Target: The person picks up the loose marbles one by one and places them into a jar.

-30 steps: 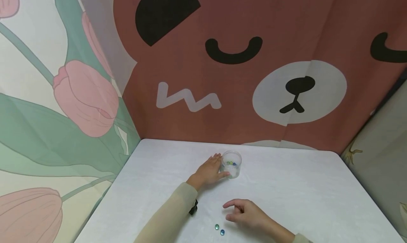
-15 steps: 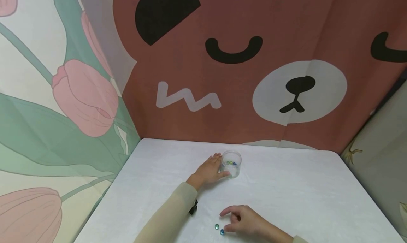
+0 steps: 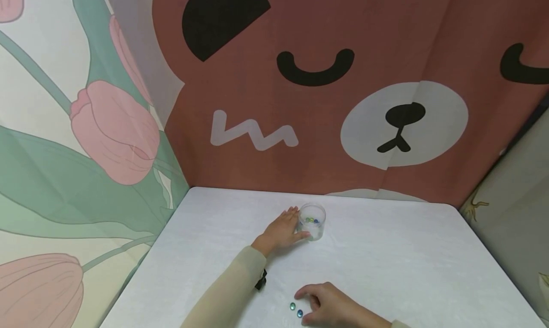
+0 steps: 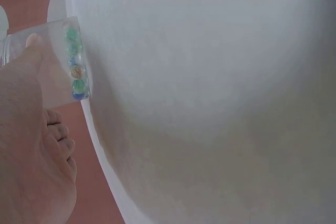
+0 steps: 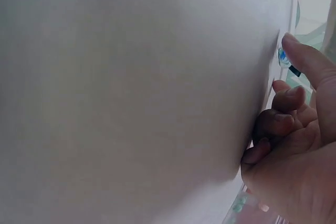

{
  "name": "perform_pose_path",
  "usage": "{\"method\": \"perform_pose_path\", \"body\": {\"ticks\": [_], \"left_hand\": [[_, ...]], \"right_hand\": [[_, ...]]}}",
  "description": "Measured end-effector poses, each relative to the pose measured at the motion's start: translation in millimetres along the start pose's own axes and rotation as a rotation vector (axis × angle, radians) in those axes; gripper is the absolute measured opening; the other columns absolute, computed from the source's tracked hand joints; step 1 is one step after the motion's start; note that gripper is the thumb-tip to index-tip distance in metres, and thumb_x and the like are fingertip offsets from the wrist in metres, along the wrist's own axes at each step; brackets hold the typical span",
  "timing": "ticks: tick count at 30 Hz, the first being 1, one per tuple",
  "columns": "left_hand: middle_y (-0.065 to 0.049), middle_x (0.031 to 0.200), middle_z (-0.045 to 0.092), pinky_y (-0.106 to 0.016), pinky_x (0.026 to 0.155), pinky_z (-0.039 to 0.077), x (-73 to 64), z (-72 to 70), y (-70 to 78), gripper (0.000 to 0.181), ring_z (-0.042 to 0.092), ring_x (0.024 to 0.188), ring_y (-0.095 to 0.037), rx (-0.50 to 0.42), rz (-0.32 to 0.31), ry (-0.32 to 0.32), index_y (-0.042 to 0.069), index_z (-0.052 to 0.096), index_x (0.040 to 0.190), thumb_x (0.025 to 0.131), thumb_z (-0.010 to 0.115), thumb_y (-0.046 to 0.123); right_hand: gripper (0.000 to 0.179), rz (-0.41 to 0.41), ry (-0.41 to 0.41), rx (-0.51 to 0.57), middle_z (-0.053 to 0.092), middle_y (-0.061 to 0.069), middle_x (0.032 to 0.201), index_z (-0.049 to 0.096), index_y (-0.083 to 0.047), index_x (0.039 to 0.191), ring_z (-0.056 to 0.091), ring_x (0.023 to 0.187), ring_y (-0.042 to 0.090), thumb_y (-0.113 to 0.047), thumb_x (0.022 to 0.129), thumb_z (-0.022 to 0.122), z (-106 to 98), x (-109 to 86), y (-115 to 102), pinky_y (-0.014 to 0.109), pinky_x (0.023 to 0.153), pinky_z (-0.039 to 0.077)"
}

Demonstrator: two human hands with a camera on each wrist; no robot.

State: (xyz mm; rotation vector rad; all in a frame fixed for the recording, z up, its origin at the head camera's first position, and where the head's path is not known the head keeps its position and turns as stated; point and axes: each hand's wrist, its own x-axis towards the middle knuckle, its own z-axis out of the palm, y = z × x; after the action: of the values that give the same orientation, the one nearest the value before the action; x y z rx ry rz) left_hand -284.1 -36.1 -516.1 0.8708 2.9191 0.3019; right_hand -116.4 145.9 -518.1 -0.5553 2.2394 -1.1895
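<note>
A clear round container (image 3: 317, 231) stands toward the back of the white table with several coloured glass marbles (image 4: 77, 72) on its bottom. My left hand (image 3: 280, 231) holds it from the left, thumb across the near wall and fingers along the far side. Near the front, a green marble (image 3: 292, 306) and a blue marble (image 3: 299, 313) lie close together. Beside them is my right hand (image 3: 329, 305), thumb and forefinger spread apart on either side of the blue marble; I see no grip on it. Its other fingers curl under in the right wrist view.
A white cloth covers the table (image 3: 399, 256). A small black object (image 3: 260, 280) shows at the left sleeve. A brown curtain (image 3: 257, 170) with a bear print hangs behind the table, and a tulip-print curtain (image 3: 116, 132) hangs at the left.
My right hand has come down toward the front of the table, its thumb and forefinger now beside the two loose marbles. The left hand and the container have stayed put.
</note>
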Motion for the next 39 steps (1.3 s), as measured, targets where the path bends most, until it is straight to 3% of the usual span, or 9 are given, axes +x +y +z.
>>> {"method": "perform_pose_path", "body": {"ticks": [8,19,25,39], "left_hand": [[-0.012,0.167,0.024,-0.033,0.128,0.013,0.0,0.7,-1.2,0.092,0.018,0.156,-0.023,-0.009,0.004,-0.001,0.001,0.027,0.159,0.099,0.040,0.069],[-0.012,0.167,0.025,-0.032,0.128,0.014,0.7,5.2,-2.9,0.092,0.018,0.156,-0.023,-0.016,0.009,0.005,0.001,0.028,0.159,0.099,0.041,0.069],[-0.012,0.167,0.025,-0.032,0.128,0.014,0.1,4.6,-2.3,0.092,0.018,0.156,-0.023,-0.013,0.010,0.004,0.001,0.028,0.159,0.099,0.040,0.069],[-0.012,0.167,0.024,-0.032,0.128,0.012,2.8,4.2,-4.7,0.091,0.016,0.156,-0.023,-0.010,0.014,-0.003,0.002,0.026,0.159,0.099,0.038,0.069]], "right_hand": [[0.041,-0.114,0.026,-0.122,0.049,-0.014,0.060,0.072,-0.020,0.117,0.041,0.052,0.000,-0.026,0.079,0.087,3.1,1.9,-1.5,0.016,0.052,0.039],[0.024,-0.179,0.046,-0.107,0.048,-0.017,0.060,0.073,-0.018,0.105,0.039,0.051,-0.004,-0.024,0.084,0.084,6.5,3.1,-1.1,0.014,0.049,0.037],[0.011,-0.172,0.058,-0.078,0.050,-0.016,0.060,0.074,-0.017,0.096,0.041,0.051,-0.004,-0.015,0.086,0.079,8.0,1.9,-0.7,0.013,0.047,0.036],[0.008,-0.111,0.053,-0.052,0.049,-0.014,0.059,0.075,-0.020,0.094,0.040,0.050,-0.001,-0.015,0.088,0.075,5.8,5.3,-0.9,0.015,0.049,0.033]]}}
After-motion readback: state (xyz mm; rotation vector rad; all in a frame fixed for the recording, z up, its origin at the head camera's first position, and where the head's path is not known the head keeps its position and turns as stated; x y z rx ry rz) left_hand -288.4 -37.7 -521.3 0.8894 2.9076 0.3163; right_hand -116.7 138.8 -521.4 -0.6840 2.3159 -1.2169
